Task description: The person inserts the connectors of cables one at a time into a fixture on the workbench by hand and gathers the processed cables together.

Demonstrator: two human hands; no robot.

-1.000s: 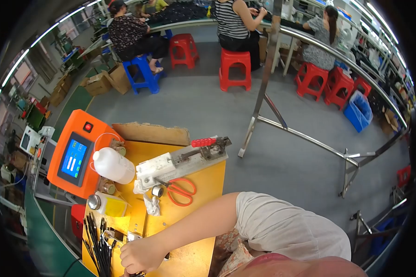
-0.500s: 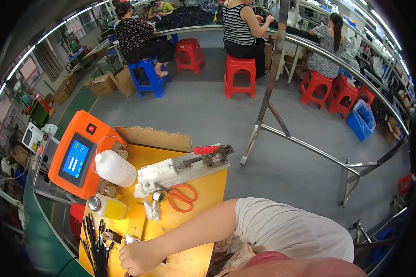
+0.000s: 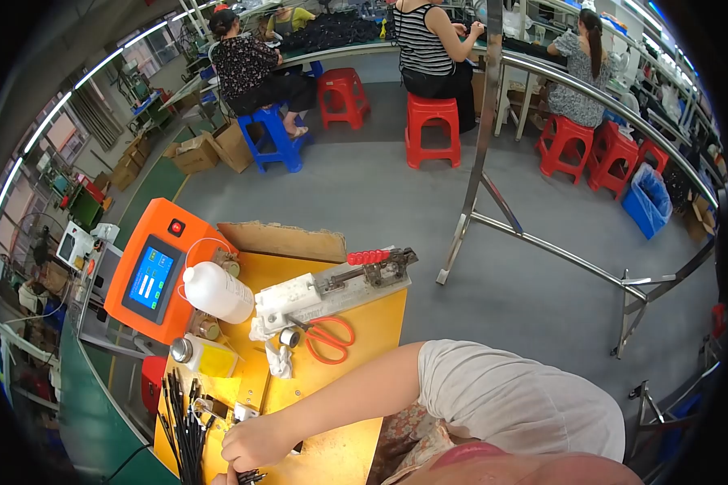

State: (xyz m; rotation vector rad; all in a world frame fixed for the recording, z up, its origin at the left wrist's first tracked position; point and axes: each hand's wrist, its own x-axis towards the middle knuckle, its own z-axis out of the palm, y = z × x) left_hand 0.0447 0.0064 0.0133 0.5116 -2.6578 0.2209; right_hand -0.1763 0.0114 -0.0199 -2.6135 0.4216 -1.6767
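Observation:
My right hand (image 3: 255,443) is over the front of the yellow work table (image 3: 332,440), its fingers curled down and closed. What they hold is hidden beneath them. At the bottom edge, a bit of my left hand (image 3: 225,478) shows against the right fingers; the rest is out of frame. Short dark cable ends (image 3: 252,477) stick out just below my right hand. To the left lies a bundle of black cables (image 3: 184,432). A small metal fixture (image 3: 244,412) sits right behind my right hand.
Around the table stand an orange touchscreen machine (image 3: 158,271), a white bottle (image 3: 218,293), a yellow-liquid bottle (image 3: 214,360), orange-handled scissors (image 3: 332,339) and a red-handled toggle clamp (image 3: 372,267). Beyond are a metal rack (image 3: 542,242), red stools (image 3: 433,129) and several seated people.
The view has shifted, so the scene sits slightly to the right. Part of my left hand and the cable ends below my right hand now show.

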